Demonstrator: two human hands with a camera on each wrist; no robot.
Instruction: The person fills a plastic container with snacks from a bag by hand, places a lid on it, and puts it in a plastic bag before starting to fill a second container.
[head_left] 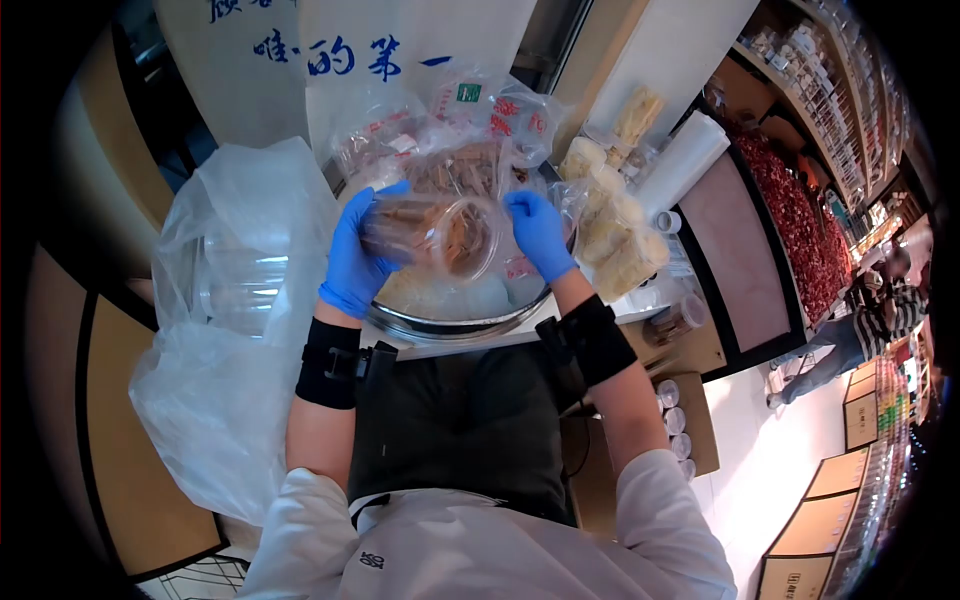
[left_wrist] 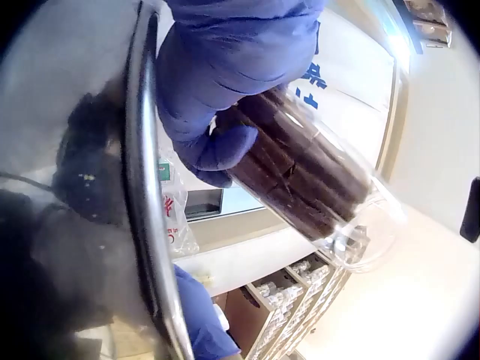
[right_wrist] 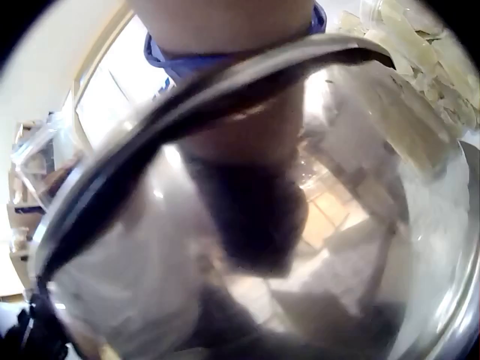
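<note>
In the head view my blue-gloved left hand (head_left: 358,250) grips a clear plastic jar (head_left: 440,235) packed with brown strips, tilted on its side above a round metal basin (head_left: 450,328). The left wrist view shows the gloved fingers (left_wrist: 232,150) curled round one end of this jar. To its right, my gloved right hand (head_left: 542,235) hovers over the basin with bent fingers close to a clear plastic bag; I cannot tell if they pinch anything. Behind the jar a bag of brown strips (head_left: 465,165) lies in the basin. The basin's shiny side hides the right fingers in the right wrist view.
At left stands a big translucent bag (head_left: 240,270) with clear containers inside. Bags of pale yellowish pieces (head_left: 610,225) and a white plastic roll (head_left: 683,162) are at right. Another jar (head_left: 675,318) stands by the table edge, above a box of lidded containers (head_left: 672,420).
</note>
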